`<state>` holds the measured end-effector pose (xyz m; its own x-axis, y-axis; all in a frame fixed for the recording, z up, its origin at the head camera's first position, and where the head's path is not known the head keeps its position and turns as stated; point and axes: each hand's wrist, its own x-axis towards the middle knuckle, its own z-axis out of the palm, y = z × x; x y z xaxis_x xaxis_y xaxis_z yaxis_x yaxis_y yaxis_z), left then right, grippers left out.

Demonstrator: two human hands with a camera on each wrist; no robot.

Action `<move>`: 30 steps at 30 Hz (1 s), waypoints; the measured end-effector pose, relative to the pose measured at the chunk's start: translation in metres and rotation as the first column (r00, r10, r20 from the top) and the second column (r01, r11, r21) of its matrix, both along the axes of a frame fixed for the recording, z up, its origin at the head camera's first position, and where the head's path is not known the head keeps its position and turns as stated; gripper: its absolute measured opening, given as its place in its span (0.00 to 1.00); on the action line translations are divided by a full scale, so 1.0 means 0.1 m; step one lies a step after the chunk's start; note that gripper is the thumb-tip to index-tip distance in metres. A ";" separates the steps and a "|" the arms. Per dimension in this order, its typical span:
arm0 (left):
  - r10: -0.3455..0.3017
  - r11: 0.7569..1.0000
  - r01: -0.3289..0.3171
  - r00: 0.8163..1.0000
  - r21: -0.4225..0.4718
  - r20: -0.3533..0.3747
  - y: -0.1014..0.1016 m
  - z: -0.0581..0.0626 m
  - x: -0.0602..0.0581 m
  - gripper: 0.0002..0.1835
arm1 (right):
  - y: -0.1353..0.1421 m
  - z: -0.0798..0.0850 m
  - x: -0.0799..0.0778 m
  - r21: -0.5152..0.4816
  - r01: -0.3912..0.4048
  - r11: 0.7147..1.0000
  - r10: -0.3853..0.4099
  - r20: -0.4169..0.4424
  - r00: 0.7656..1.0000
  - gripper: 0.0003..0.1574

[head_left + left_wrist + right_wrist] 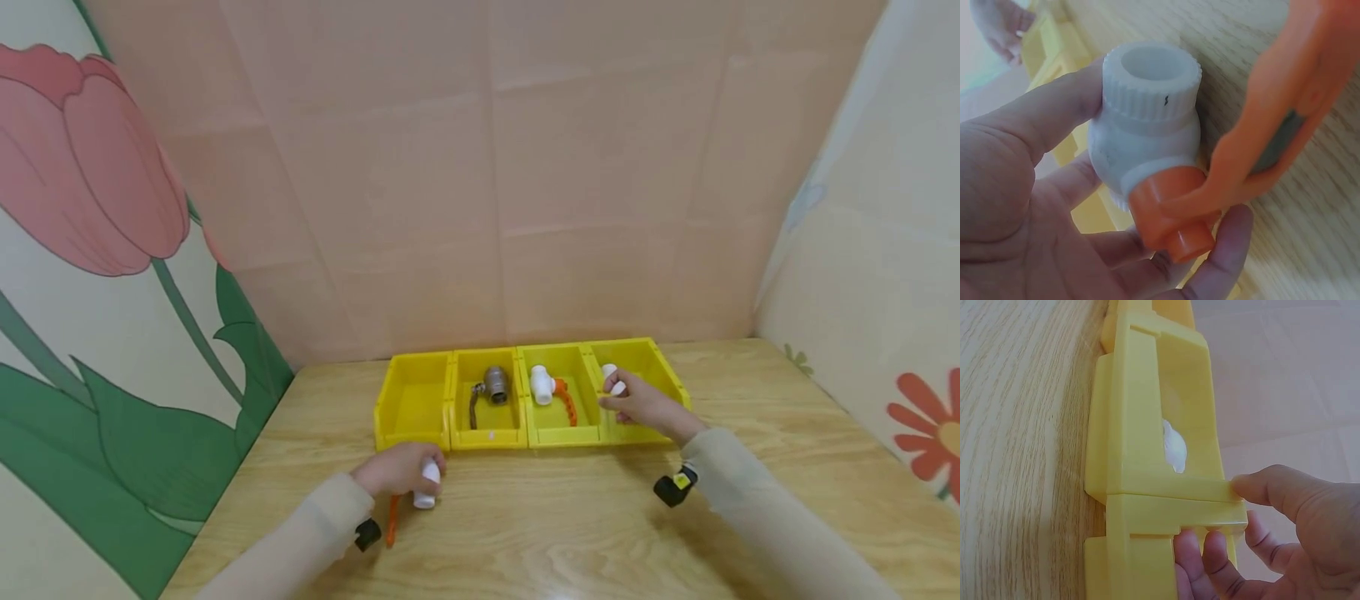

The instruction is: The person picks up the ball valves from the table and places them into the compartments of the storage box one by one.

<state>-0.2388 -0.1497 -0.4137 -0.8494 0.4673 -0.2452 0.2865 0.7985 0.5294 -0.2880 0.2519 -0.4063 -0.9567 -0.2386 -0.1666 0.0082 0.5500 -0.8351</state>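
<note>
My left hand (pixel 401 469) grips a white plastic ball valve (pixel 1144 128) with an orange lever handle (pixel 1254 125), in front of the leftmost yellow bin (pixel 411 437). In the left wrist view the thumb lies along the ribbed collar and the fingers curl beneath the body. My right hand (pixel 647 404) reaches into the rightmost bin (pixel 663 367), fingers bent and parted. In the right wrist view its thumb is at the divider wall (pixel 1179 487), the fingertips beyond it. A white fitting (pixel 608 369) shows at those fingers in the head view, partly covered by them.
The yellow bins stand in a row at the back of the wooden table (pixel 525 525). A dark metal valve (pixel 496 384) lies in the second bin, a white valve (pixel 542 385) with an orange handle in the third. A pinkish wall covering (pixel 487 208) rises behind.
</note>
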 end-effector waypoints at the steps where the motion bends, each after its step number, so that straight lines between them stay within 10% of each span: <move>1: 0.002 1.000 -0.002 1.000 0.001 0.000 0.00 0.00 0.00 0.11 | 0.00 -0.01 0.00 0.002 -0.001 1.000 0.001 -0.001 1.000 0.22; 20: 0.033 0.962 -0.092 0.973 0.255 0.229 -0.15 -0.06 -0.14 0.12 | 0.00 -0.01 -0.01 0.005 0.012 1.000 -0.012 0.005 1.000 0.23; 30: 0.057 0.944 -0.144 0.958 0.298 0.283 -0.19 0.39 -0.34 0.19 | -0.02 0.02 0.00 0.027 0.011 1.000 -0.011 0.006 1.000 0.20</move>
